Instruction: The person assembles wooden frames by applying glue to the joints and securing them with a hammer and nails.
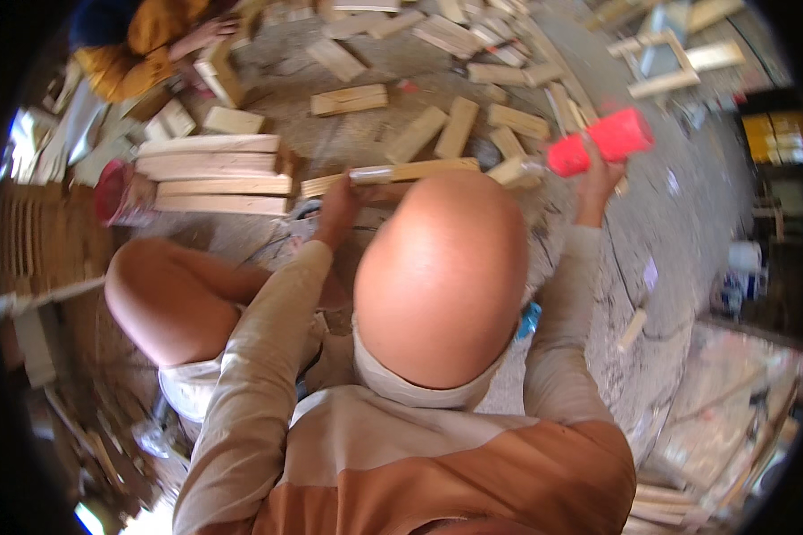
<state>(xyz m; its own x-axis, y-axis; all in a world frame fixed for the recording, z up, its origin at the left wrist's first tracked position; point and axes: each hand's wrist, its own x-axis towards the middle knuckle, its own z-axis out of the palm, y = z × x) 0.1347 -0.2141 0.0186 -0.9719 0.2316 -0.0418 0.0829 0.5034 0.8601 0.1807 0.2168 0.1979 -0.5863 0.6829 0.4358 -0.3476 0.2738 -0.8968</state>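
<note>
**Q:** Slat (393, 173) of pale wood, held above the raised knee: how does its long axis run?

**A:** Nearly level across the view, left to right, rising slightly toward the right. Its left end lies beside the stacked planks (212, 174); its right end points toward a short wooden block (516, 171) just under the red tool.

**Q:** Which hand has it?

**A:** The left hand (339, 209), closed around the slat near its left-of-centre portion, fingers wrapped from below. A small greyish piece sits on the slat just above that hand; its kind cannot be told.

**Q:** And the other hand?

**A:** The right hand (595, 183) is clenched around a red cylindrical tool (600, 143), held at the slat's right end. The tool's axis tilts up to the right, its lower end pointing left toward the block.

**Q:** Surroundings?

**A:** The person crouches with both knees bare, the right knee (442, 272) directly below the slat. Scattered wood offcuts (455, 127) cover the concrete floor (678, 214) beyond. At upper left, another person in a mustard-yellow sleeve (134, 58) handles a wooden piece, well apart.
</note>
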